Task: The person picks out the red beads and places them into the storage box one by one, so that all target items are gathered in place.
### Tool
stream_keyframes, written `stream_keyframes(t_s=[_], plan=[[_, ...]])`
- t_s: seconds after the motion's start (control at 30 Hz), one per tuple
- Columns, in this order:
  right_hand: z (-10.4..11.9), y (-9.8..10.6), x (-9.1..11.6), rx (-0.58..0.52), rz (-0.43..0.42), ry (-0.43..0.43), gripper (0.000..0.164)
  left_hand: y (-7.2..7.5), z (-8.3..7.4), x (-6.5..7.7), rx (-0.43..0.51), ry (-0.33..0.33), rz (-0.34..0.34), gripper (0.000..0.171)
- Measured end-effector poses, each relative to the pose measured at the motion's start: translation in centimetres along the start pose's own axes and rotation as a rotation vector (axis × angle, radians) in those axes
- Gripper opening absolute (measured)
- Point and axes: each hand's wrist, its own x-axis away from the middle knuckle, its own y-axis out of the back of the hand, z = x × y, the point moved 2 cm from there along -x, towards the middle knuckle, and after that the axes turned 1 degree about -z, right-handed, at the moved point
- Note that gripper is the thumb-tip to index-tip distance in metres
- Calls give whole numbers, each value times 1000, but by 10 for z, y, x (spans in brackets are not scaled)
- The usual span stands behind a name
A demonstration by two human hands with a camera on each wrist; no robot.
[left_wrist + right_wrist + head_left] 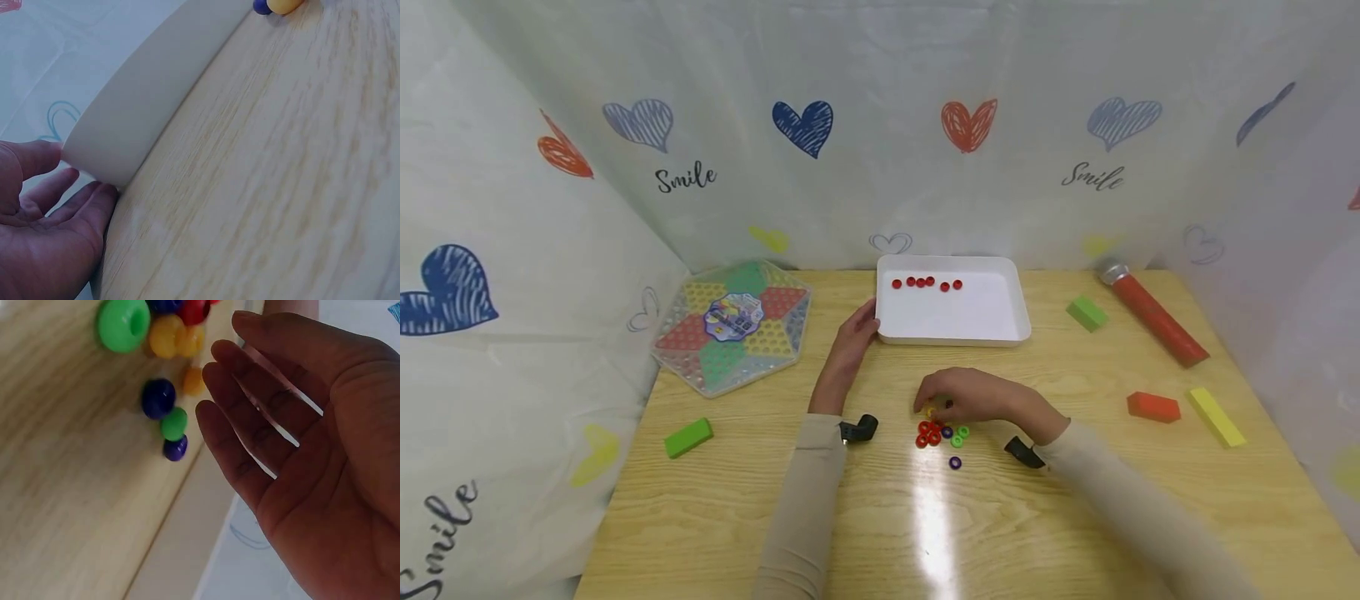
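At the left front corner of a white tray (955, 321), my left hand (856, 333) touches the side. In the left wrist view the thumb and fingertips of that hand (56, 231) meet the tray wall (144, 94). Several red beads (921, 282) lie along the tray's back part. My right hand (973, 395) is over a small pile of beads on the table, its fingers slightly bent and apart, with no bead visibly held. Red beads (928, 435), green beads (960, 437), a purple bead (955, 462) and yellow beads (167, 336) lie near it, some partly hidden.
A Chinese checkers board (733, 325) lies at the back left, and a green block (688, 437) in front of it. On the right are another green block (1087, 313), a red microphone (1157, 317), a red block (1153, 407) and a yellow block (1217, 417). A curtain hangs behind.
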Motion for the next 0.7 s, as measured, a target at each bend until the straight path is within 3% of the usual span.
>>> stream_keyframes(t_s=[0.2,0.47,0.7], plan=[[0,-13,-1,-2,23,14,20,0,0,0,2,8,-5,48],[10,-15,3,-9,16,51,19,-1,0,-1,-6,13,-4,48],[10,-24,1,43,10,47,16,-1,0,0,-6,16,-9,48]])
